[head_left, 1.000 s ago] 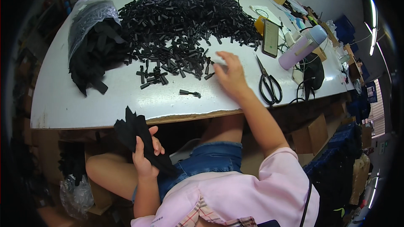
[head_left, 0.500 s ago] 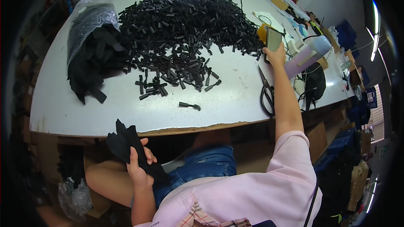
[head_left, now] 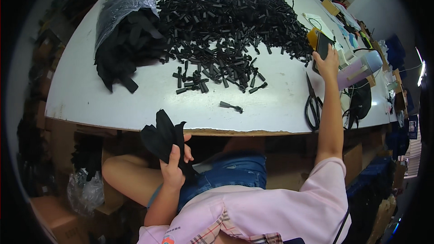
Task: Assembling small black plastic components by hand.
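Note:
A bundle of black fabric strips [head_left: 163, 132] is in my left hand [head_left: 173, 168], closed round its lower part just off the table's front edge, above my lap. The strips fan out upward. My right arm reaches across the table, where my right hand [head_left: 329, 65] grips a dark smartphone [head_left: 322, 49] by its lower part, thumb on one side and fingers on the other. The phone leans against a yellow object [head_left: 313, 37]. One black zipper-pull-like piece [head_left: 231, 107] lies apart near the front edge, below a large heap of similar pieces [head_left: 235, 16].
Black-handled scissors [head_left: 312, 108] lie beside my right forearm. A lilac bottle [head_left: 357, 71] lies or leans to its right, among cables and a black cloth item [head_left: 360, 101]. At the left, a clear plastic bag [head_left: 124, 7] spills black strips [head_left: 126, 47] onto the white table [head_left: 72, 95].
The whole view has shifted, so the table sits further right and higher. The phone's screen looks darker than before. Both hands keep hold of the strips and the phone.

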Tool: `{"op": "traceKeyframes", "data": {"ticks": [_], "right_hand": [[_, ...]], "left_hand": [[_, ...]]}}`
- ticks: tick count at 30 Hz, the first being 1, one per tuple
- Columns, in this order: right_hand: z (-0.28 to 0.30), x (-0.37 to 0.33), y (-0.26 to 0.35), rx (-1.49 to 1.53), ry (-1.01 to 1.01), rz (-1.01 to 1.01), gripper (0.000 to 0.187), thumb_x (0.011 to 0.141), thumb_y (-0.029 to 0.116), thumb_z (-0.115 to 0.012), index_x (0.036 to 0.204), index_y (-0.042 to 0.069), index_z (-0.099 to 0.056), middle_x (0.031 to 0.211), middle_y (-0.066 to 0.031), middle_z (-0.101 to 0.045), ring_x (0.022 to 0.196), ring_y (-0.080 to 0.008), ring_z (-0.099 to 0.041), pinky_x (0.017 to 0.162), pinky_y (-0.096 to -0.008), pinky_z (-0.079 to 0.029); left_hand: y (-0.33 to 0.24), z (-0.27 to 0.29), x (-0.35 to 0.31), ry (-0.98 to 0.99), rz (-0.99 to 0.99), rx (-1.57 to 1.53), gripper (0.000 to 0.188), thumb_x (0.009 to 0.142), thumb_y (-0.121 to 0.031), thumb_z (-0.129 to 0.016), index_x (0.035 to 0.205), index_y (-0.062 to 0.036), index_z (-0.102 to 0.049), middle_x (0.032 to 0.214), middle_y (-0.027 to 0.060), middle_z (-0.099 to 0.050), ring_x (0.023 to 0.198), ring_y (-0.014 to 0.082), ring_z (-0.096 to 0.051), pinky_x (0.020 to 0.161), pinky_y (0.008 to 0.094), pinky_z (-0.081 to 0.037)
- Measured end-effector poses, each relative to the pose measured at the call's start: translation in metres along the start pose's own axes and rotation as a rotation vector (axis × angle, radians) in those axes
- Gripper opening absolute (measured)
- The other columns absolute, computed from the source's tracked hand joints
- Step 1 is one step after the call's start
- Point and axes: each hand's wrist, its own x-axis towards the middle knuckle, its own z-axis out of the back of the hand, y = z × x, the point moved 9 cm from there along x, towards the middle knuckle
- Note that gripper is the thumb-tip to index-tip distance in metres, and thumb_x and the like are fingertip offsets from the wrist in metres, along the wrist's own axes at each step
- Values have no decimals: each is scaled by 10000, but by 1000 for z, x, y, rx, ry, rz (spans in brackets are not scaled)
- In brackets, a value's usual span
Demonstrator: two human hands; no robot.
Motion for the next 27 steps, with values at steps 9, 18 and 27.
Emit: {"op": "traceKeyframes", "data": {"ticks": [9,18,27], "right_hand": [[80,-242,239,1443,1072,174,275,739,163,-623,931,-19,-547,627,-54,-570,501,-86,-522,467,-209,-420],[100,-236,269,1428,805,563,164,746,128,-594,853,7,-567,694,-100,-560,610,-192,-557,522,-278,-437],[21,-168,195,368,491,474,589,759,323,-544,1185,-38,-355,1226,-243,-334,1130,-387,-311,958,-423,-242]], "left_hand": [[-8,-18,-20,23,-287,691,300,743,-88,-620,1014,-4,-521,906,38,-559,820,147,-532,721,259,-426],[3,-19,-13,39,-27,276,175,753,-68,-605,908,-18,-540,763,26,-544,628,86,-505,536,208,-414],[23,-5,-5,-71,148,154,242,694,-63,-637,887,-22,-498,719,50,-500,605,133,-497,538,254,-429]]}}
